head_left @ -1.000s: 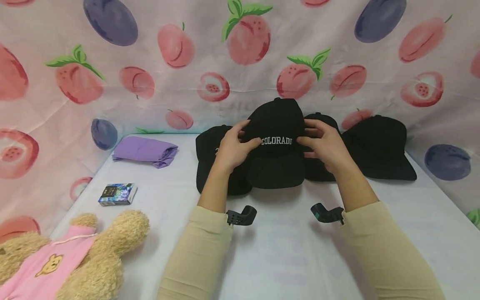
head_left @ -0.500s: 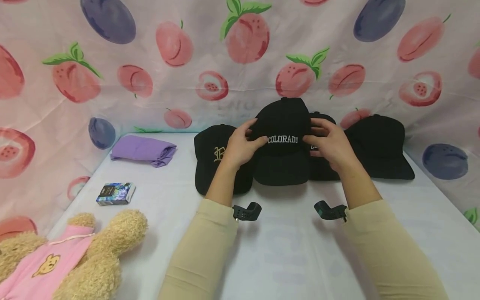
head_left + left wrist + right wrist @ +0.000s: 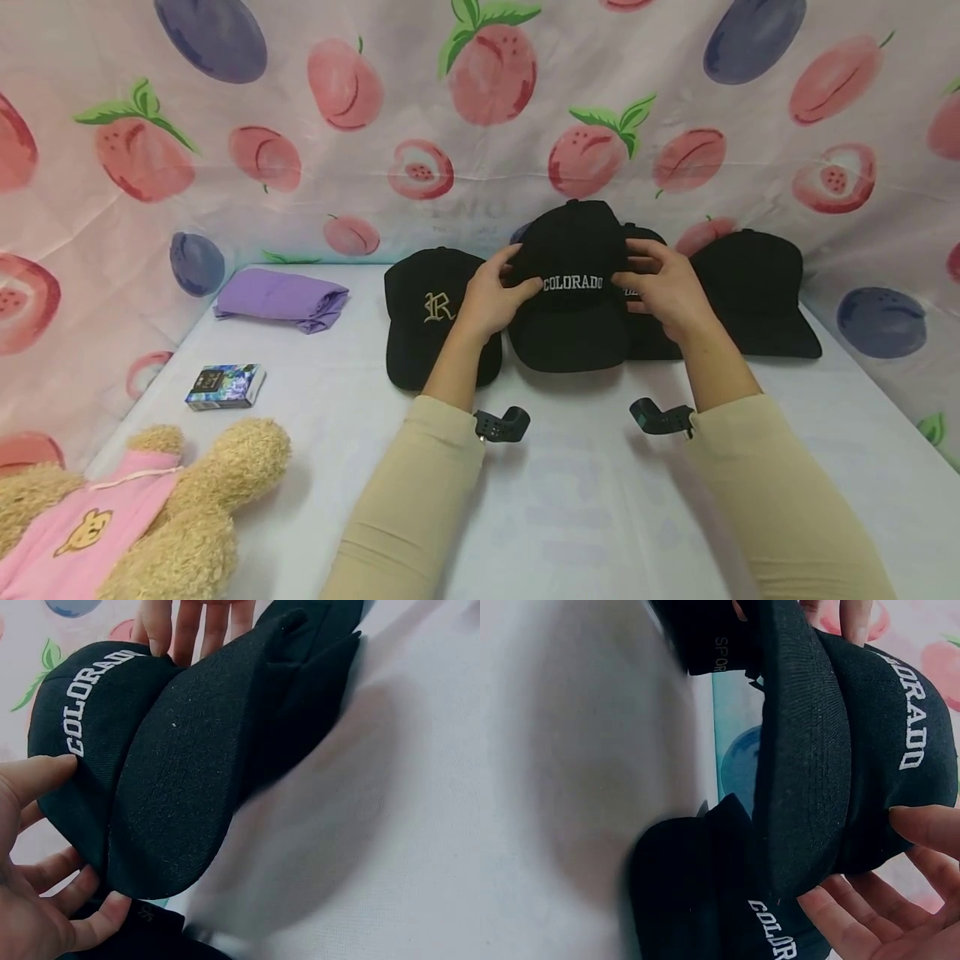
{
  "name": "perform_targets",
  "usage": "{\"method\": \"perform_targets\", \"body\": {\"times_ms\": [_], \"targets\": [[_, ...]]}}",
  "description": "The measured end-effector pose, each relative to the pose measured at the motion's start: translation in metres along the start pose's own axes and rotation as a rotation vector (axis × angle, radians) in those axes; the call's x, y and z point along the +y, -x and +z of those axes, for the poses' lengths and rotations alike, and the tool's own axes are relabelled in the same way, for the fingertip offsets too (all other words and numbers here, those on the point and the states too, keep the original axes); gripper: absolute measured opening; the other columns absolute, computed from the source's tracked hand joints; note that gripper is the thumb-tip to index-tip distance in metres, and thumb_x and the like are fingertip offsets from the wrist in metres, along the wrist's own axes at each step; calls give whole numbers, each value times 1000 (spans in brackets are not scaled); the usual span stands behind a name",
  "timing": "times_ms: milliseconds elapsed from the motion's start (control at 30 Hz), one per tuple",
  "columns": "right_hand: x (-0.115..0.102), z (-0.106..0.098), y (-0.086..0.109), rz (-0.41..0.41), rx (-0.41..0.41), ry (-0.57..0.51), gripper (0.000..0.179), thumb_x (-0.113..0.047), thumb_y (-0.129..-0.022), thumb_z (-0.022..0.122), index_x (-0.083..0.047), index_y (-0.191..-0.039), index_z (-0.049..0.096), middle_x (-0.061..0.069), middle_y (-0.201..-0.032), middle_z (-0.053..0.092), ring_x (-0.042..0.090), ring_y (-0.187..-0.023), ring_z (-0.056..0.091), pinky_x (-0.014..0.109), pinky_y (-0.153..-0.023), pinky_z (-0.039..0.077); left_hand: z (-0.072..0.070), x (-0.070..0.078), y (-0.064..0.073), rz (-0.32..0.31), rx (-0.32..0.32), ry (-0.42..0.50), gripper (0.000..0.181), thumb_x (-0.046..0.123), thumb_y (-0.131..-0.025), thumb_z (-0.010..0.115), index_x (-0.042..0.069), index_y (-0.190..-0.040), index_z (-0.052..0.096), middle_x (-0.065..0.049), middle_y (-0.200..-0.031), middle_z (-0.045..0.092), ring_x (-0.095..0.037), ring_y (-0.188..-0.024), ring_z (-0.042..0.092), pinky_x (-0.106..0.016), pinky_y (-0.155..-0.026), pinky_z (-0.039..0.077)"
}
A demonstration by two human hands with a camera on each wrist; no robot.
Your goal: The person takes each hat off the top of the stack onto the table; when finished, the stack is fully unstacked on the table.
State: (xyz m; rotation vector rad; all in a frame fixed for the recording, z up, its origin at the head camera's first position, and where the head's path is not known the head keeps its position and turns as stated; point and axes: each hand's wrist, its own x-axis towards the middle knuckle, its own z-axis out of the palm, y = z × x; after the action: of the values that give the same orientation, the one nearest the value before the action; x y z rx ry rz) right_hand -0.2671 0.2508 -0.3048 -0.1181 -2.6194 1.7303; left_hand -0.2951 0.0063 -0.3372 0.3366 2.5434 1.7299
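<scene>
Between both hands is a black baseball cap (image 3: 572, 329) with COLORADO in white across its front, brim facing me. My left hand (image 3: 491, 293) grips its left side, thumb on the front by the lettering and fingers behind. On the other side my right hand (image 3: 663, 287) grips it the same way. In the right wrist view, a second black cap (image 3: 682, 877) with similar white lettering sits below the held one. A black cap with a gold letter R (image 3: 412, 333) stands to the left, partly behind my left forearm. Farther right rests a plain black cap (image 3: 757, 292).
A folded purple cloth (image 3: 281, 297) lies at the back left of the white table (image 3: 577, 500). Nearer are a small blue patterned box (image 3: 225, 387) and a teddy bear (image 3: 180, 533) in a pink top. A fruit-print curtain (image 3: 495, 183) hangs behind.
Both hands have carried the COLORADO cap a little to the right, from in front of the R cap, whose gold letter now shows. The head view has shifted slightly.
</scene>
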Motion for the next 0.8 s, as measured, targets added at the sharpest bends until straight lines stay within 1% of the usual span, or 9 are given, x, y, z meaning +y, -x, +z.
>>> {"method": "perform_targets", "body": {"times_ms": [67,133,267,333,467,633,800], "targets": [[1,2,-2,-4,-1,-4,69,-15,-102,63,-19,-163,33,19,-162,39,29,-130,56,39,-96,58,-1,-2,-1,6,4,-3,65,29,-100,69,25,-159,42,-14,-153,50,-31,-141,50,-49,-113,46],[3,5,-5,-8,-4,-13,69,-13,-102,63,-19,-163,33,19,-162,39,31,-130,56,40,-97,58,-2,-3,-1,10,7,-15,65,29,-100,69,24,-159,42,-14,-152,50,-31,-140,51,-50,-113,46],[5,14,-9,1,-19,-46,68,-10,-101,63,-17,-163,34,20,-161,39,34,-133,54,51,-103,54,-7,-7,0,14,21,-57,66,29,-100,68,24,-160,41,-14,-152,50,-32,-139,51,-51,-113,45],[5,19,-10,9,-27,-63,68,-9,-101,63,-17,-162,35,20,-161,39,34,-135,53,54,-105,52,-9,-9,0,11,34,-74,66,29,-100,68,24,-160,41,-15,-151,50,-33,-139,51,-51,-113,45],[7,27,-15,14,-35,-89,66,-7,-100,62,-15,-161,37,20,-160,41,35,-136,53,54,-104,52,-14,-14,1,-3,58,-89,66,29,-100,68,24,-160,41,-15,-151,49,-34,-139,50,-52,-113,45],[10,35,-22,23,-36,-113,65,-5,-100,62,-14,-160,38,21,-160,40,36,-137,51,56,-106,51,-15,-18,0,-19,83,-105,66,28,-99,69,24,-159,42,-16,-150,50,-34,-138,51,-52,-114,44],[12,42,-28,30,-50,-127,65,-4,-101,60,-13,-161,37,22,-161,38,39,-140,49,58,-108,49,-15,-19,-3,-34,111,-135,66,28,-98,70,23,-158,43,-17,-148,51,-34,-139,48,-52,-115,41]]}}
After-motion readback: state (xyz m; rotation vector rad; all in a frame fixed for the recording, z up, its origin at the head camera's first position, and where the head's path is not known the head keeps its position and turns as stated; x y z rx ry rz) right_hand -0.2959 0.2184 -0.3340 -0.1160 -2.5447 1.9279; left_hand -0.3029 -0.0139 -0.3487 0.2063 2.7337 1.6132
